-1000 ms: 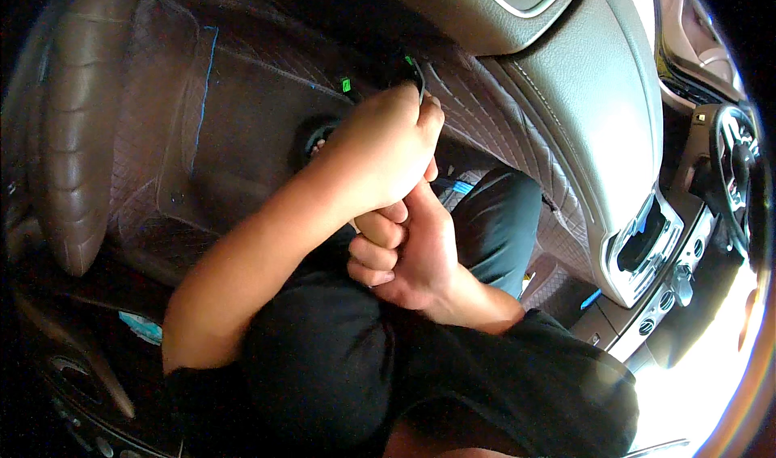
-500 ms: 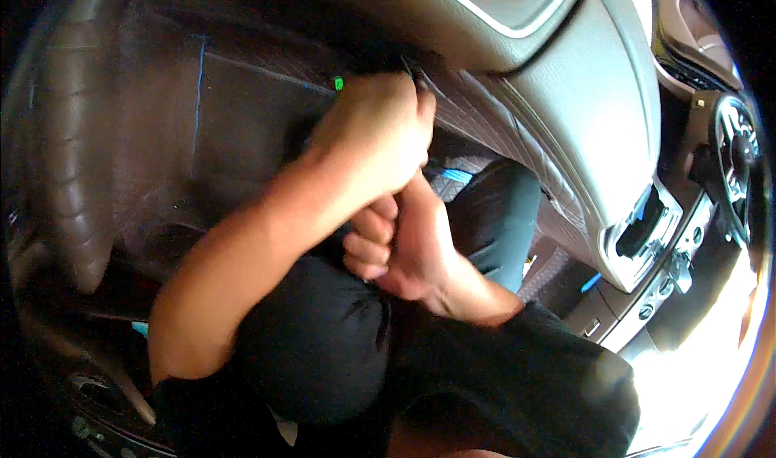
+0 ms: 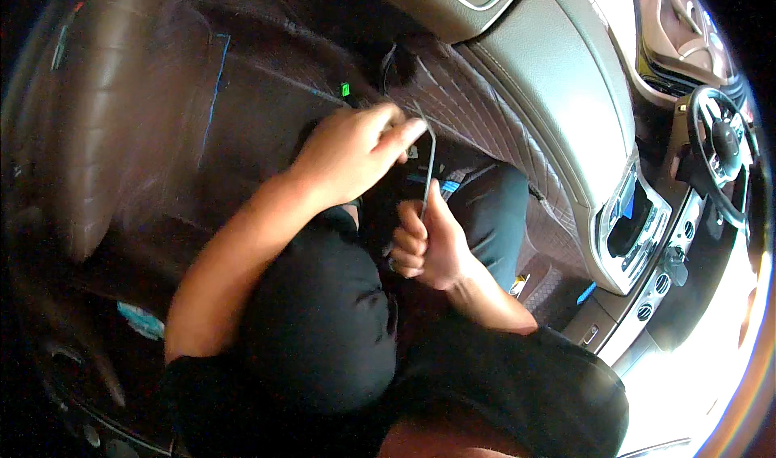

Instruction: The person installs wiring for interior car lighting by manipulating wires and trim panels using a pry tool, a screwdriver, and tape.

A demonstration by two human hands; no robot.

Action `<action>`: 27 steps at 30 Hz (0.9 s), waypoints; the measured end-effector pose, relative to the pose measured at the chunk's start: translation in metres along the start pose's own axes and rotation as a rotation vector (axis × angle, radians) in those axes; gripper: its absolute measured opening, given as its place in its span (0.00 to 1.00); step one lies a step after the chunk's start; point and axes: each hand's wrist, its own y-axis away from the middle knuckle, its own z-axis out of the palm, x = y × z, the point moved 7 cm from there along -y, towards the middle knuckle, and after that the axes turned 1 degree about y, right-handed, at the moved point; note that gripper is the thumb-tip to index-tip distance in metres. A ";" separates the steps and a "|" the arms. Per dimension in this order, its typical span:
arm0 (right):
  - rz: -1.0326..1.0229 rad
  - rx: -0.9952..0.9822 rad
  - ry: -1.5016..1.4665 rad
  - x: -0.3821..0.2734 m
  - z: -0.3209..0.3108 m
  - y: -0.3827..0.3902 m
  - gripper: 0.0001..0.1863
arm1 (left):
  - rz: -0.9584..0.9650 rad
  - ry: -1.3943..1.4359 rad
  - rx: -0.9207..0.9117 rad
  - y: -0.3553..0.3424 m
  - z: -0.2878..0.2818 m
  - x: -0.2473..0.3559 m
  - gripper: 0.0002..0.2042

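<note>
My left hand (image 3: 353,147) is closed at the upper, bent part of a thin grey metal rod (image 3: 430,163), its thumb touching the rod. Lower and to the right, my right hand (image 3: 426,238) grips the rod's lower end in curled fingers, thumb up along it. Both hands are above my dark-clothed knees (image 3: 311,320) in a car's footwell. Behind them are quilted dark mats (image 3: 493,118) with a small green piece (image 3: 344,89) and blue strips (image 3: 440,185) near the rod. The rod's far tip is too blurred to make out.
A padded leather edge (image 3: 109,126) runs down the left. A light grey centre console (image 3: 558,86) curves along the right, with an opened trim frame (image 3: 630,232), round knobs (image 3: 689,230) and a steering wheel (image 3: 735,215) beyond. A crumpled pale blue item (image 3: 141,320) lies lower left.
My hands have drawn apart: the left moved slightly down and left, the right moved right. The bent metal rod between them now shows along much of its length.
</note>
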 end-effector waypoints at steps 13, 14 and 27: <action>-0.265 0.255 0.657 -0.041 -0.068 0.018 0.29 | 0.440 0.153 0.219 -0.070 0.003 -0.039 0.09; -0.279 0.278 0.692 -0.041 -0.060 0.020 0.29 | 0.406 0.168 0.292 -0.064 0.002 -0.052 0.09; -0.421 0.278 0.510 -0.043 -0.053 -0.033 0.25 | 0.060 0.786 0.525 -0.080 0.015 -0.118 0.13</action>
